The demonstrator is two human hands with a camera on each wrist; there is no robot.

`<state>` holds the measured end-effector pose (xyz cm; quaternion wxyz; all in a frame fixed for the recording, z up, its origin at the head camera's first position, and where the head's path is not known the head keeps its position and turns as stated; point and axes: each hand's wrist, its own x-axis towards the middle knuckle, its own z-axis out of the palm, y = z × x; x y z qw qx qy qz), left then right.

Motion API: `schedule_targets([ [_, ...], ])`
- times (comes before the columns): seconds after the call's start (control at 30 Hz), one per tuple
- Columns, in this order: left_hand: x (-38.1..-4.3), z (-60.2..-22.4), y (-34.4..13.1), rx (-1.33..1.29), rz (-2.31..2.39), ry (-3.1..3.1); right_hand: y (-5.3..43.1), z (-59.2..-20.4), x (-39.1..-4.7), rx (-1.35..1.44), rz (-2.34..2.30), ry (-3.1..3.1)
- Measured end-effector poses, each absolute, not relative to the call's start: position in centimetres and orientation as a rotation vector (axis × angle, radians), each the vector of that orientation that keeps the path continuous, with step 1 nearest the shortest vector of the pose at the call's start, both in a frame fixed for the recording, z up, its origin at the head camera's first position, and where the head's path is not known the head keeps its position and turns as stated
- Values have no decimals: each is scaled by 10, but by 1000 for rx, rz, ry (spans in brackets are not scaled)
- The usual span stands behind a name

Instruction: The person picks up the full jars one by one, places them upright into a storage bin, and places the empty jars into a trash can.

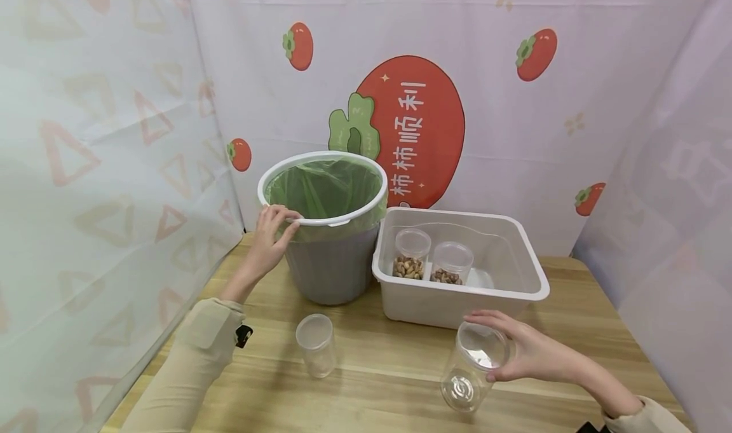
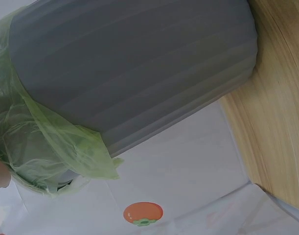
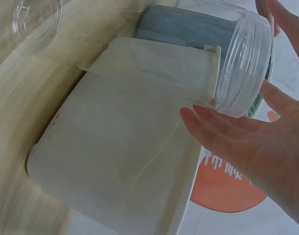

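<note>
My left hand (image 1: pixel 270 241) holds the near-left rim of a grey trash can (image 1: pixel 328 264), fingers over the white rim and thumb outside. A green bag (image 1: pixel 320 185) lines the can; in the left wrist view its loose edge hangs over the grey wall. My right hand (image 1: pixel 528 350) spans the top of a clear plastic jar (image 1: pixel 466 376), thumb on the near side and fingers on the far side of its lid. No contents show in this jar. Between the hands, a smaller clear lidded jar (image 1: pixel 317 350) stands on the table.
Right of the can stands a white plastic tub (image 1: pixel 452 309). Inside it are two lidded jars of nuts, one at the left (image 1: pixel 412 248) and one beside it (image 1: pixel 452 261). A wooden table (image 1: pixel 377 382) carries everything. Printed cloth walls (image 1: pixel 486 159) enclose the back and sides.
</note>
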<state>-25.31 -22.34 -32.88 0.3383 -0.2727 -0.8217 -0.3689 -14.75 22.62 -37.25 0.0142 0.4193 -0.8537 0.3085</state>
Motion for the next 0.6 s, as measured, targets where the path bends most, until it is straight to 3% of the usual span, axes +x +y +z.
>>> schedule_targets([
  [0.6,-253,-329,-223,-692,-944,-2176,221,-377,-150,1197,830,-2649],
])
